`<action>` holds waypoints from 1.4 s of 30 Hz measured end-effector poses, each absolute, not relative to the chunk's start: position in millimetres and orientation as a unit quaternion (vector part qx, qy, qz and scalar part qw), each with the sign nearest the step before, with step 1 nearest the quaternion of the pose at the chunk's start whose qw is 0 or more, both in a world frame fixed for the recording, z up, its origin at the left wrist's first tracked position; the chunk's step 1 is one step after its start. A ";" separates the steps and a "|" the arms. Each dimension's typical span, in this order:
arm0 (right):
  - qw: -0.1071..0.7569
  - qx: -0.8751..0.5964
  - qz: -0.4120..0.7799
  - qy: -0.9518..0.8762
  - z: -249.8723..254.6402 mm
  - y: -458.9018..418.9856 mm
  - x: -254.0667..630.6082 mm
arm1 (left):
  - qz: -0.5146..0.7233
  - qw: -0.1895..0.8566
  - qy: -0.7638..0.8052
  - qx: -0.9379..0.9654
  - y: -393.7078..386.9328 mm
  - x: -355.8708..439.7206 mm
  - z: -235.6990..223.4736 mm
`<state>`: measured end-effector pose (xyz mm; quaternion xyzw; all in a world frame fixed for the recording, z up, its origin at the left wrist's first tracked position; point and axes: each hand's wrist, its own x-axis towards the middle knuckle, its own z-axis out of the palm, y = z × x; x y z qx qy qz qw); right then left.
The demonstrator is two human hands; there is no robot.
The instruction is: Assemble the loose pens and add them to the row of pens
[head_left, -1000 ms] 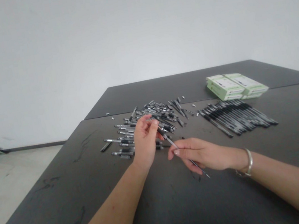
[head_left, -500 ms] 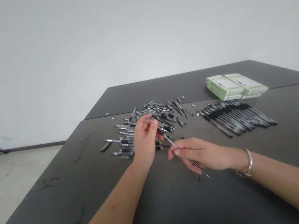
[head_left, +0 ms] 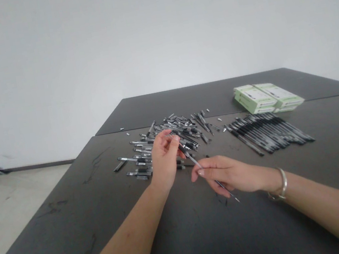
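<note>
My left hand (head_left: 164,160) is closed round a pen barrel (head_left: 182,148) with a dark grip, thumb on top. In line with the barrel, a thin pen refill (head_left: 226,191) slants down to the right. My right hand (head_left: 231,175) pinches the refill between thumb and fingers, and its metal tip sticks out below. The refill's upper end meets the barrel's lower end; how deep it sits inside I cannot tell. Behind and left of my left hand lie loose pen parts (head_left: 141,150), with dark grips and clear barrels, partly hidden by the hand.
A heap of pen parts (head_left: 185,123) spreads over the dark table (head_left: 85,227). To the right, pens (head_left: 268,132) lie side by side in a row. Green and white boxes (head_left: 254,100) stand behind them. Small silver tips (head_left: 219,119) are scattered about.
My right hand and the refill tip have shifted very slightly to the right and down. My left hand keeps its grip on the barrel, almost still.
</note>
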<state>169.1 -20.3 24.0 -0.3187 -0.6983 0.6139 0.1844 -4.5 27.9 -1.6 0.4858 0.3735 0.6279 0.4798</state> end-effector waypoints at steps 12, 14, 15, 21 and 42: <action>0.200 -0.349 0.623 -0.671 26.5 -19.2 168.0 | 0.635 0.443 0.366 0.516 23.8 -2.8 1.3; 0.204 -0.353 0.612 -0.678 25.9 -18.7 168.0 | 0.620 0.445 0.363 0.535 19.3 -0.8 4.4; 0.206 -0.355 0.609 -0.679 25.7 -18.5 167.8 | 0.612 0.449 0.360 0.542 16.9 0.3 6.1; 0.218 -0.406 0.596 -0.657 28.2 -17.0 164.4 | 0.586 0.464 0.362 0.557 9.3 4.1 10.8; 0.285 -0.413 0.677 -0.538 22.0 -6.1 173.0 | 0.584 0.482 0.429 0.493 29.7 -3.2 -14.5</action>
